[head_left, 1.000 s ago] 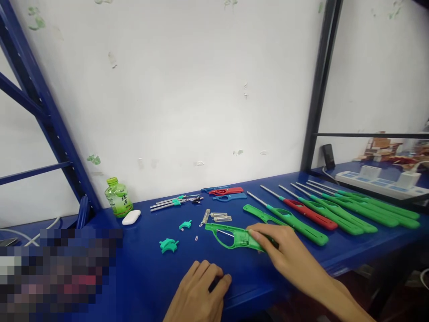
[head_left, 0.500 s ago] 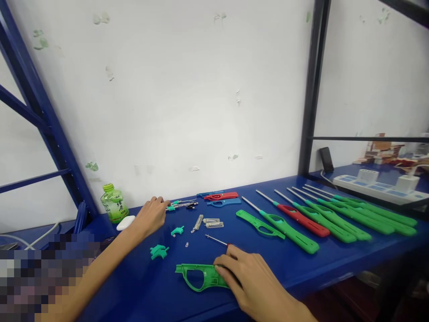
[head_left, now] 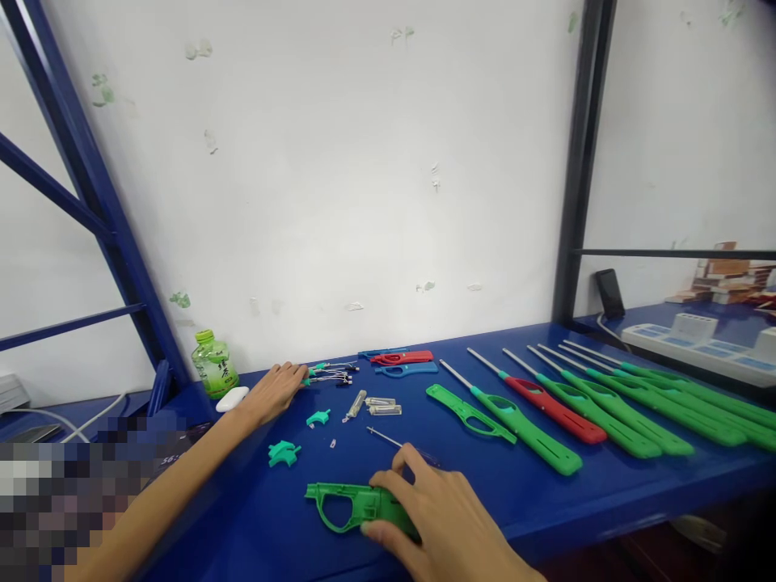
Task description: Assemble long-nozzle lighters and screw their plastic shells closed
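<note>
- One green half-shell [head_left: 367, 504] of a plastic handle was at the near middle of the blue table [head_left: 242, 517], its hollow side facing up; whether it rested on the surface or was held just above could not be told.
- Its left end was a short, narrow tip; next came a rounded loop around an open hole, blue showing through, then a wider body with moulded ribs and small recesses.
- The right hand [head_left: 445, 517] was half closed around the shell's right end, thumb on the near edge, fingers bent over the far side.
- The left hand [head_left: 279, 391] reached far across, palm down, fingers slightly bent, fingertips at a bundle of wired metal tubes [head_left: 331, 376]; whether it gripped any could not be told.
- A slim metal shaft [head_left: 384, 436] lay just beyond the right hand.
- Curved teal pieces [head_left: 284, 454] lay left of and beyond the shell, see-through oblong parts [head_left: 385, 409] farther back.
- To the right, another green shell piece [head_left: 452, 404] lay beside a row of long-nosed handles [head_left: 527, 432], mostly green, one red.
</note>
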`<state>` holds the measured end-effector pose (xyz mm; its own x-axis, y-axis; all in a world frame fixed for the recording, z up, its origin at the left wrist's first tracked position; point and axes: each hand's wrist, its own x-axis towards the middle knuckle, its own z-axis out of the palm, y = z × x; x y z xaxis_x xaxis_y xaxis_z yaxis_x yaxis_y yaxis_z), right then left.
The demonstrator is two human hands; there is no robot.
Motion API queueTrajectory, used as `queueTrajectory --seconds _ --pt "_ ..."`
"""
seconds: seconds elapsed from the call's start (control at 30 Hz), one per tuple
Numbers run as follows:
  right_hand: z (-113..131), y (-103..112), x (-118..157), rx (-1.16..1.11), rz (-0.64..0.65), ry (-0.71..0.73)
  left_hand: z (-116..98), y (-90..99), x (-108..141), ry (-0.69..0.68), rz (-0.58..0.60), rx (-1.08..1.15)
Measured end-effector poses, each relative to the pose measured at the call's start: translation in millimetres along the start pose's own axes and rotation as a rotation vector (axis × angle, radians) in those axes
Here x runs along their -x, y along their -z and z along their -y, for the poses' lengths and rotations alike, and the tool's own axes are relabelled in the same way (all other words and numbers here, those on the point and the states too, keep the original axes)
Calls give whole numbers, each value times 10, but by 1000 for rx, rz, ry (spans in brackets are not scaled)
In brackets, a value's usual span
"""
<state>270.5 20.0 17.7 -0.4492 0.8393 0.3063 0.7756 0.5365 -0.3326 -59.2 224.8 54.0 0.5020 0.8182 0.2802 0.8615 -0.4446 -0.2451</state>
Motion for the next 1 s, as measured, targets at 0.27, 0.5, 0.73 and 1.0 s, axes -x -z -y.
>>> queueTrajectory --seconds 0.27,0.5,0.73,1.0 --pt "-17 22 -7 -50 77 -25 -92 551 222 14 -234 100" --pt "-36 34 51 -87 49 -5 -761 784 1233 24 -408 322" --pt "-77 -8 53 -56 47 64 -1217 444 1723 79 -325 534" --pt "-121 -61 42 -10 71 99 -1193 373 1705 151 -239 668"
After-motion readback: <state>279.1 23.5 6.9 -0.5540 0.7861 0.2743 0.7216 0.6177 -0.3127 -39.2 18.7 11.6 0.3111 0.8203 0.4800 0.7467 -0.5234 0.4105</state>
